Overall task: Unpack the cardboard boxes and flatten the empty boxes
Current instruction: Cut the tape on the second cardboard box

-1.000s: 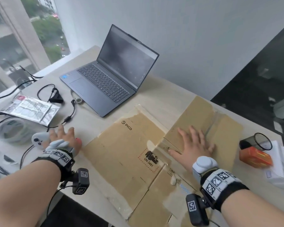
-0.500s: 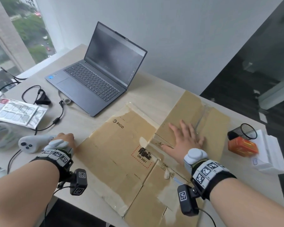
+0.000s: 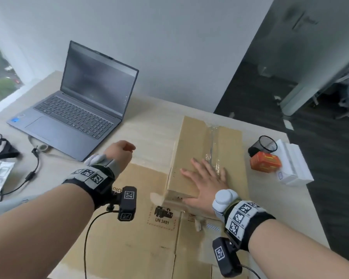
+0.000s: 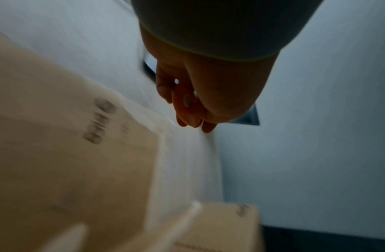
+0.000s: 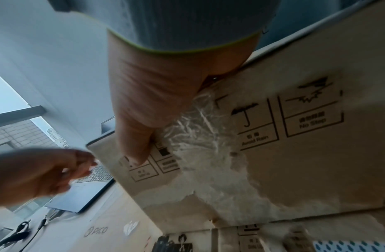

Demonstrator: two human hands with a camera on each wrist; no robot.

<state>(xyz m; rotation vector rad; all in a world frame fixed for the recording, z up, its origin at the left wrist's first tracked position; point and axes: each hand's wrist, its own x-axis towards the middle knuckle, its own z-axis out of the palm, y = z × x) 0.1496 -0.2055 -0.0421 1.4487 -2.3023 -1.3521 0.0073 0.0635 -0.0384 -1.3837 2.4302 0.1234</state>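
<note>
The right hand point(image 3: 206, 184) lies open, palm down with fingers spread, on top of the raised part of the cardboard box point(image 3: 191, 141). This part stands on the bench point(image 3: 153, 121), right of centre. Its long axis runs straight away from the person. A clear tape seam point(image 3: 212, 141) follows the same axis, from the right fingertips to the far edge.

The left hand point(image 3: 120, 153) hangs above the bench, to the left of the box and near the laptop point(image 3: 79, 115). Its fingers are curled round a small orange tool point(image 4: 185, 104). The tool looks like a cutter, but the left wrist view is too blurred to confirm this.

A flat cardboard sheet point(image 3: 133, 228) lies below and between the forearms.

The seam lies to the right of the left hand, across the box's left edge. The right hand is nearer to it. The likely next move is a rightward reach with the tool while the right hand steadies the box.
</note>
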